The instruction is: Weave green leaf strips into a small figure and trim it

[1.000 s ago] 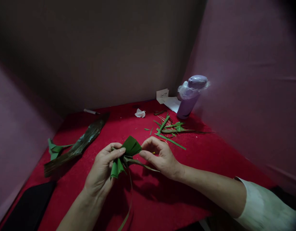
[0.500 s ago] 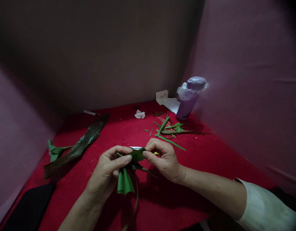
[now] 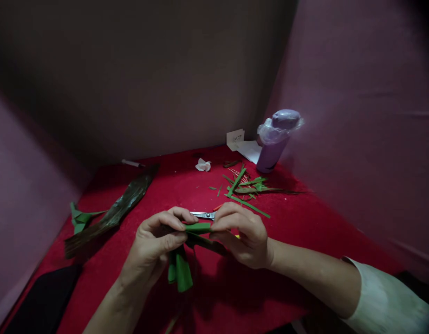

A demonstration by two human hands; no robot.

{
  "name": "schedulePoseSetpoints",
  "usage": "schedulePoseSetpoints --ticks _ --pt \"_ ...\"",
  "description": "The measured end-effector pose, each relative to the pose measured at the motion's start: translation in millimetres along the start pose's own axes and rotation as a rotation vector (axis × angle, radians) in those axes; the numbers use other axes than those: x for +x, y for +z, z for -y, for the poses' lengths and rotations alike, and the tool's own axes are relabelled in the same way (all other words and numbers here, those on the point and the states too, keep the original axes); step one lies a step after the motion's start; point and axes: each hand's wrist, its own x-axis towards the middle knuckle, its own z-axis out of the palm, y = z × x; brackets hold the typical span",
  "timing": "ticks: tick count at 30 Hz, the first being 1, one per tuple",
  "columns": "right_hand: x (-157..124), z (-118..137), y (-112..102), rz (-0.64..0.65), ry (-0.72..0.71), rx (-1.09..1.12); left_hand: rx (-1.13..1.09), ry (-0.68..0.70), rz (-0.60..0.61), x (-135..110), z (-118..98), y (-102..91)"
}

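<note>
My left hand (image 3: 155, 241) is closed, thumb and fingers pinching a bundle of folded green leaf (image 3: 198, 228). Two green folds of the bundle hang below that hand, and a darker strip slants off to the right. At the leaf's right end, my right hand (image 3: 240, 232) is closed in a pinch on it. Just behind the hands lie scissors (image 3: 202, 215) on the red cloth, their blades showing; the handles are mostly hidden by my right hand, with bits of orange and yellow visible.
A long dark leaf (image 3: 113, 218) and a folded green leaf piece (image 3: 80, 218) lie left. Leaf strips and thin sticks (image 3: 244, 185) are scattered right of centre. Behind stand a purple bottle (image 3: 272, 153) with clear plastic, white papers (image 3: 249, 150), crumpled tissue (image 3: 203, 164) and a pen (image 3: 131, 163).
The leaf flap between my hands has turned from standing upright to a flat, narrow fold. The right hand's grip has shifted slightly, and more of the scissors shows.
</note>
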Motion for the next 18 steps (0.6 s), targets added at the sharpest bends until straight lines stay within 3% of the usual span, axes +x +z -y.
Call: schedulePoseSetpoints --ticks 3,7,10,14,18 --pt "0.0 -0.5 -3.3 0.04 -0.153 -0.044 0.049 0.075 -0.088 -2.1 -2.8 5.3" --pt "3.8 2.8 -7.5 0.063 -0.3 -0.126 0.041 0.028 -0.087 -3.1 -5.0 7.1" --pt "6.1 5.4 -10.7 0.086 -0.292 -0.211 0.058 -0.041 -0.055 -1.5 -4.0 3.3" --pt "2.9 2.8 -12.8 0.116 -0.354 -0.32 0.074 -0.046 -0.099 -0.9 -3.5 1.3" --pt "-0.4 0.7 -12.6 0.104 -0.315 -0.221 0.065 0.014 -0.082 -2.3 -5.6 3.3"
